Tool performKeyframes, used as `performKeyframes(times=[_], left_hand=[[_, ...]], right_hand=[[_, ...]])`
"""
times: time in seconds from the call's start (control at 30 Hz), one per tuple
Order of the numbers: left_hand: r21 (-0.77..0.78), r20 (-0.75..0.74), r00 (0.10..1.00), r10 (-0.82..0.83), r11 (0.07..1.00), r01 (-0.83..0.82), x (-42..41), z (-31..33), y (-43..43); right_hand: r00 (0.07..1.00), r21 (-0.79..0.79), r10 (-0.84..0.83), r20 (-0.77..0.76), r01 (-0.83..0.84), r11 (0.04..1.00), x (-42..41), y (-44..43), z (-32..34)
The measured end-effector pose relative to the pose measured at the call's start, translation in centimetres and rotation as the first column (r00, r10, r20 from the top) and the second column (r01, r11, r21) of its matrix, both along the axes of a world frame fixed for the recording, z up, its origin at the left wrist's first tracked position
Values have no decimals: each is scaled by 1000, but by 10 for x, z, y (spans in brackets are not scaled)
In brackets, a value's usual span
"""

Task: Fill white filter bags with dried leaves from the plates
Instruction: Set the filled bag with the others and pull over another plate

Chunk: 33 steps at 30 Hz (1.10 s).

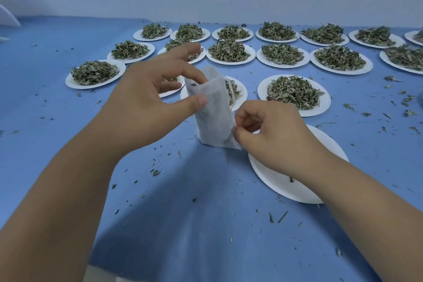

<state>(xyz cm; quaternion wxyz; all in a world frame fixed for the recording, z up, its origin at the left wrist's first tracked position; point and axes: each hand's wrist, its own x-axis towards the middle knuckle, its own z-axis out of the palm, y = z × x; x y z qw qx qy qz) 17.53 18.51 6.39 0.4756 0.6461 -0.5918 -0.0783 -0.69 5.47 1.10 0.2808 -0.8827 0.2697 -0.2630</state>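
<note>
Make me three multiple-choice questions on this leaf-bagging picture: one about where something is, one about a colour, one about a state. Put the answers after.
1. Where is the nearly empty plate?
A) in the back row
B) beneath the right hand
C) at the far left edge

2. What colour is the table cover?
A) blue
B) red
C) grey

3. How is the filter bag held?
A) lying loose, untouched
B) by one hand only
C) by both hands

Answers:
1 B: the bare white plate lies under the right hand and forearm, nearest the person.
2 A: the cover is blue throughout.
3 C: the left hand pinches the bag near its top, and the right hand pinches its lower corner.
</note>
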Motion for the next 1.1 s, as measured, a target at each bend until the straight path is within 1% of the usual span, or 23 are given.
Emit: performKeyframes(times=[0.1, 0.27, 0.3, 0.37, 0.43, 0.5, 0.6, 0.7, 0.83, 0.9, 0.97, 1.03, 1.1], left_hand=[[4, 23, 1000, 3, 1000, -3, -1, 2, 2], [80, 147, 989, 18, 996, -30, -4, 2, 1], [86, 147, 989, 14, 996, -27, -4, 3, 0], [32, 124, 992, 21, 999, -25, -3, 5, 1], [-22, 60, 998, 12, 1000, -10, -1, 7, 1], [6, 26, 999, -26, 1000, 26, 0, 7, 2], [90, 69, 996, -52, 995, 46, 0, 2, 0], [90, 34, 996, -84, 993, 80, -1, 1, -1], [113, 103, 994, -34, 993, 22, 3, 0, -5], [118, 99, 994, -38, 993, 26, 3, -2, -7], [71, 35, 998, -49, 996, 46, 4, -4, -9], [-15, -121, 989, -83, 997, 81, 4, -8, -9], [-73, -322, 936, -145, 989, 129, 8, -17, -7]], right_hand=[[1000, -4, 4, 7, -4, 1000, 0, 0, -1], [1000, 3, 19, 9, -19, 1000, -2, 0, 0], [1000, 6, 20, 10, -20, 1000, -2, 0, 0], [1000, 12, 15, 17, -15, 1000, -2, 0, 0], [1000, 23, 7, 27, -7, 1000, -2, -1, 0], [999, 32, 14, 29, -15, 999, -3, -1, 0], [999, 34, 26, 25, -26, 999, -2, 0, 0], [999, 32, 23, 29, -24, 999, -2, -1, 0], [999, 30, 29, 27, -29, 999, -2, -1, -1], [999, 35, 32, 29, -33, 999, -2, 0, -1], [999, 42, 30, 34, -31, 999, -3, 0, -1], [998, 63, 21, 56, -25, 998, -3, 0, -1], [996, 102, 12, 94, -22, 995, -1, 0, 0]])
